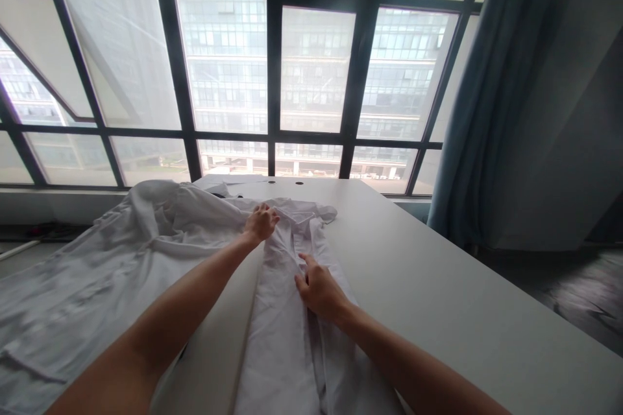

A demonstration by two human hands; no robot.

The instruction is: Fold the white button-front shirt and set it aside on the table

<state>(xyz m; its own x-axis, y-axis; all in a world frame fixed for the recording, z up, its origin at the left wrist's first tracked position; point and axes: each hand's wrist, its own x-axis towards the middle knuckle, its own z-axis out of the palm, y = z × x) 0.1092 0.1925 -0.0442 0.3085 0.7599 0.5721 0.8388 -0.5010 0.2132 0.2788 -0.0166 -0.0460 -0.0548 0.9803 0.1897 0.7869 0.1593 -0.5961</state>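
Note:
A white collared garment (285, 337), a shirt or a coat, lies lengthwise on the white table, folded narrow, its collar end away from me. A long front opening with a dark gap runs down it. Near the collar, my left hand (261, 222) is closed, its curled fingers gripping the cloth at the upper left edge. My right hand (320, 286) rests lower on the front opening, thumb and index finger apart, the other fingers curled and partly hidden. The garment's lower end runs out of view at the bottom.
More white cloth (111, 272) lies heaped and wrinkled to the left, hanging past the edge. The white table (418, 272) extends right and has two round holes at the far end. A large window (311, 71) stands behind it; a blue curtain (491, 110) hangs at right.

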